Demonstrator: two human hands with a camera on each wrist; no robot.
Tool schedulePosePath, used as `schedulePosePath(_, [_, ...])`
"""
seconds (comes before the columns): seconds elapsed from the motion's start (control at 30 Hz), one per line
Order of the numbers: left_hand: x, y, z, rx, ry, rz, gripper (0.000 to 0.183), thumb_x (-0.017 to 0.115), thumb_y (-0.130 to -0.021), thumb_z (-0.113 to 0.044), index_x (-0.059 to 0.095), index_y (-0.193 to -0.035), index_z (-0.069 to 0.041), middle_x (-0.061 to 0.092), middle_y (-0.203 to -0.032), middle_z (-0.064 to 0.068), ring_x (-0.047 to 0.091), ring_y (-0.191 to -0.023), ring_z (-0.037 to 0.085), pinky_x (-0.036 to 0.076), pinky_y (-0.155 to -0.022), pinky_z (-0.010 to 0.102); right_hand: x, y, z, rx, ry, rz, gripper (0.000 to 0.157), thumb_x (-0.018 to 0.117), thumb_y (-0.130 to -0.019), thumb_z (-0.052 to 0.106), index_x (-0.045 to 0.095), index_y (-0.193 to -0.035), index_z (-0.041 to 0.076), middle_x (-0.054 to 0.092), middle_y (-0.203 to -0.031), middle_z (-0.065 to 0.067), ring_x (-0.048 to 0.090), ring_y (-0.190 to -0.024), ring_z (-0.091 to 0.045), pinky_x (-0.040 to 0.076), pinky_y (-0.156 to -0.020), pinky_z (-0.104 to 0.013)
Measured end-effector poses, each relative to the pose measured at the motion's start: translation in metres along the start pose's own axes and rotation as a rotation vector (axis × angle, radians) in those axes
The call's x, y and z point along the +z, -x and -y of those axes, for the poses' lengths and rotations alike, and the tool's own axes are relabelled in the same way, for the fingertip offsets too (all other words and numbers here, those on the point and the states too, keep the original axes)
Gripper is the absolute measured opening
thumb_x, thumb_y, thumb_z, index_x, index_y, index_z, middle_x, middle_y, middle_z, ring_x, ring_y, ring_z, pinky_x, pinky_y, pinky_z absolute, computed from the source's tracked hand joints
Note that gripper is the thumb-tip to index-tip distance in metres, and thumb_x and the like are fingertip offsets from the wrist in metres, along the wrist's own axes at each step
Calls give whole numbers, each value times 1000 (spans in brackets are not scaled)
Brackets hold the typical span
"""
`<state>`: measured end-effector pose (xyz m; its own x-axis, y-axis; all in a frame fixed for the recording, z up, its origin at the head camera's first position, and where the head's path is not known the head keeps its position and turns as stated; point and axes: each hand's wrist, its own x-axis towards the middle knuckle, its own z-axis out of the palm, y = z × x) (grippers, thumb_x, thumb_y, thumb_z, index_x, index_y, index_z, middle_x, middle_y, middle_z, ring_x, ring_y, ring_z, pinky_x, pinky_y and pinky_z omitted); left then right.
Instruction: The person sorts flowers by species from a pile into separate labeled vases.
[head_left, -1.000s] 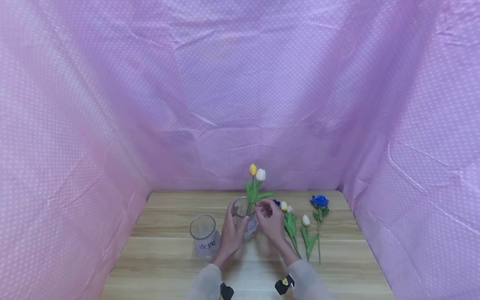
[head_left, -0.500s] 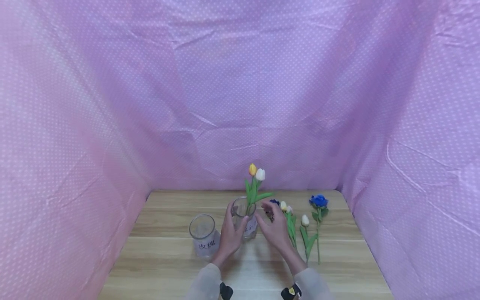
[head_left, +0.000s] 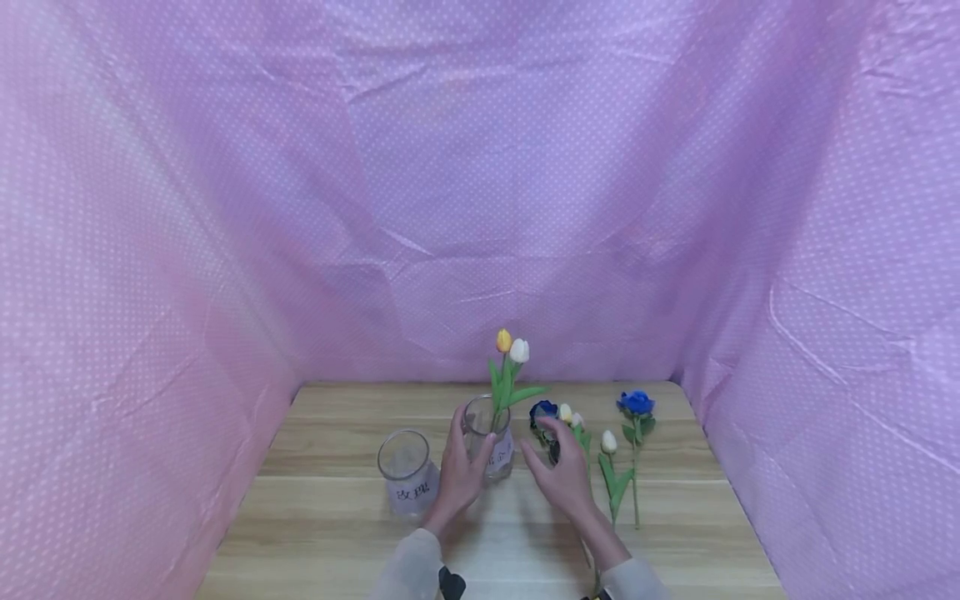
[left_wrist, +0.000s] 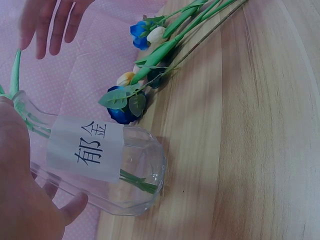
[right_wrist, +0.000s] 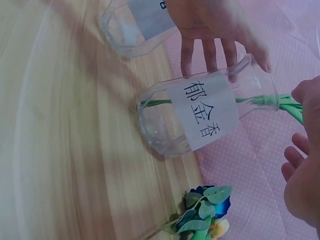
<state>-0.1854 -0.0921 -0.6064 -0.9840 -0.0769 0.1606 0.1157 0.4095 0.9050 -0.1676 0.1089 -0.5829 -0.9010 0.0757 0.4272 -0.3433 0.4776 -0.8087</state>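
Observation:
My left hand holds a clear vase near its neck, thumb on one side and fingers on the other. The vase has a white label with black characters. A yellow tulip and a white tulip stand in it, their green stems reaching down inside. To the right of the vase is my right hand, fingers and thumb spread apart and holding nothing. It lies partly over a dark blue rose and the pale tulips beside it.
Left of my left hand stands a second labelled clear vase with no flowers showing in it. On the right of the wooden table lie a single white tulip and a blue rose. Pink dotted cloth hangs around the table.
My right hand has let go of the tulip stems and drawn back to the right, its fingers spreading. More of the dark blue rose shows. My left hand stays on the vase.

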Motion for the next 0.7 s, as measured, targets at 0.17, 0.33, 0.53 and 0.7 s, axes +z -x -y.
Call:
schedulePosePath(0.17, [0,0,1,3,-2,-2,83,66,-112,-51,24,-180,-27,47,-177,22,50,-160,48,39,-130,79,-5,6,-5,38,19,30,60,89,-97,14,64,-151,6,73,-152,-13,68,-142,-38,57,-121,-62])
schedulePosePath(0.33, [0,0,1,7,9,0,84,67,-112,-50,24,-180,-27,48,-176,22,50,-161,47,38,-130,80,-13,13,-9,115,58,54,64,90,-99,25,61,-155,13,69,-157,-14,65,-148,-40,54,-124,-65])
schedulePosePath(0.53, [1,0,2,10,10,-4,84,67,-111,-50,24,-180,-26,50,-175,21,52,-160,45,37,-132,79,-25,22,-25,169,55,74,67,89,-98,19,59,-157,13,66,-161,-16,61,-150,-43,50,-126,-69])
schedulePosePath(0.7, [2,1,3,5,17,-2,84,66,-111,-53,24,-180,-27,49,-176,22,50,-161,45,36,-132,80,-38,28,-39,266,70,144,73,85,-102,26,49,-165,13,54,-170,-19,51,-158,-47,43,-130,-74])
